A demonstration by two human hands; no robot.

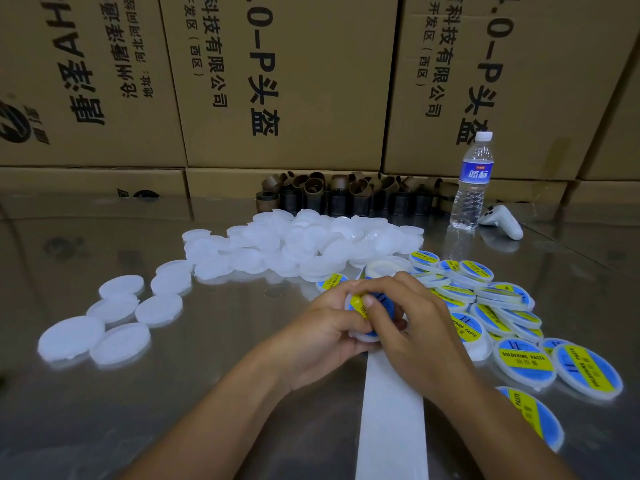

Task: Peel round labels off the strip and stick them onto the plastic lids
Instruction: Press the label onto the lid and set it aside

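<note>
Head view.
- Lid (pixel 367 336): sitting at centre frame over table (pixel 207 393), both hands gripping it.
- Left hand (pixel 322 325): curling fingers round lid from 9 o'clock.
- Right hand (pixel 417 318): clasping lid from 3 o'clock, thumb pressing blue-yellow label (pixel 358 303) onto it.
- Strip (pixel 393 417): running toward 6 o'clock under wrists.
- Plain lids (pixel 304 244): lying at 11 o'clock.
- Labelled lids (pixel 502 306): piling at 3 o'clock.
- Water bottle (pixel 472 181): standing at 1 o'clock.

Bare hands (pixel 322 327) and forearms (pixel 221 410), short fingernails (pixel 367 300)
</note>
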